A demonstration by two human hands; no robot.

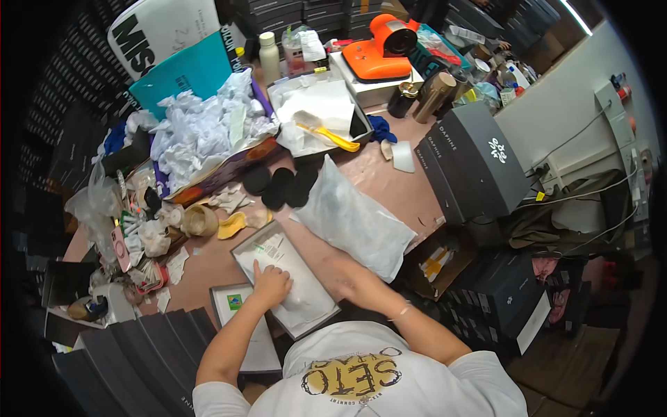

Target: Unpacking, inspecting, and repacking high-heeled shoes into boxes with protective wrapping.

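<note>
An open dark-rimmed shoe box (323, 321) lies slantwise in front of me, lined with white wrapping paper (306, 302). My left hand (272, 285) rests on that paper near the box's left side, its fingers stretched out and holding nothing visible. Just off the box's right side is my right hand (358, 283), smeared by motion, so its fingers cannot be made out. Beyond it lies a filled white plastic bag (358, 215). Left of the box sits a shallow box lid (251, 340) with a small green sticker (235, 301). What the paper covers is hidden.
Crumpled white paper (201, 128) fills a container at the back left. Several black round pads (279, 187) lie mid-table. Dark shoe boxes (472, 163) stand at the right, others (139, 361) at the lower left. An orange device (381, 52) sits at the back.
</note>
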